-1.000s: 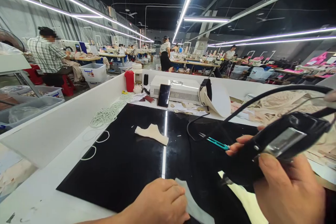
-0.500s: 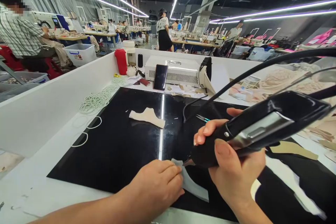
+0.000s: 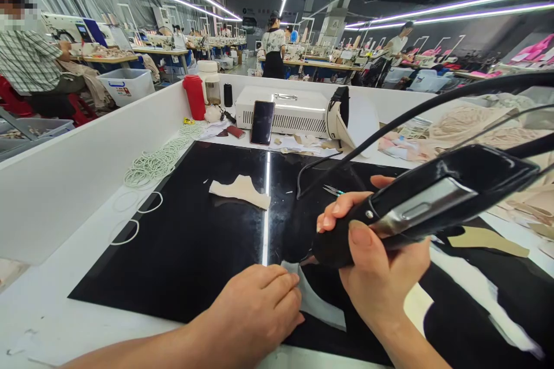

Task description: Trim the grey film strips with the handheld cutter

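In the head view my right hand (image 3: 381,277) is wrapped around a black corded hand tool (image 3: 480,176) with a silver lever along its side. Its thin metal tip (image 3: 309,260) points down-left at the edge of a curved grey fabric strip (image 3: 322,302); whether it touches I cannot tell. My left hand (image 3: 264,305) is closed on the strip's upper left end, fingers curled and pressed together. The strip lies on a glossy black board (image 3: 173,253). Further back on the board is a cream fabric piece (image 3: 240,191).
Small scissors (image 3: 332,190) lie behind my right hand. White fabric (image 3: 476,294) and a beige piece (image 3: 489,241) lie to the right. A phone (image 3: 262,122) leans on a white vented box (image 3: 298,109). Pale green cord (image 3: 151,167) is heaped at left. The tool's thick cable (image 3: 415,112) arcs overhead.
The view has shifted slightly. My hands, the tool and the grey strip keep almost the same positions relative to each other. The standing person at the back has turned and shifted.
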Motion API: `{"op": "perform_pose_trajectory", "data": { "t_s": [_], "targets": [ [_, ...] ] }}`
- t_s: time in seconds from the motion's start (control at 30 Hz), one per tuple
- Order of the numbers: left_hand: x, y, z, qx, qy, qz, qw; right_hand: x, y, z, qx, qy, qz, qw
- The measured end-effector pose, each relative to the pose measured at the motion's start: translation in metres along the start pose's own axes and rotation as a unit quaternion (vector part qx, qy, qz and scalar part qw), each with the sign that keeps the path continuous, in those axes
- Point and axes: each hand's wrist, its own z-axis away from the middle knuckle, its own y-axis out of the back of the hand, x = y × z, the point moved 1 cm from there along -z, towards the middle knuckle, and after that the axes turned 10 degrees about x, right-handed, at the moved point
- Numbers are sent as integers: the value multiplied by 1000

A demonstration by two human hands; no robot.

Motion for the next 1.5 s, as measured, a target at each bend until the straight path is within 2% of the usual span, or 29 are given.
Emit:
{"op": "perform_pose_trajectory", "data": {
  "t_s": [0.47,0.83,1.0,1.17,1.37,1.5],
  "targets": [
    [2,0,-1,-4,-4,-20,1000,2,-8,1,13,-33,-23,999],
    [2,2,-3,-16,3,-18,1000,4,-8,3,6,-26,-30,999],
    [2,0,-2,1,5,-14,1000,4,-9,2,10,-39,-9,999],
    [2,-3,1,-21,-2,-19,1000,6,-13,3,8,-41,-37,998],
    [2,-2,-2,-11,-16,-32,999,9,-17,4,8,-43,-28,999],
    [1,-1,-2,-40,-15,-28,999,9,-17,3,7,-45,-24,999]
  ]
}}
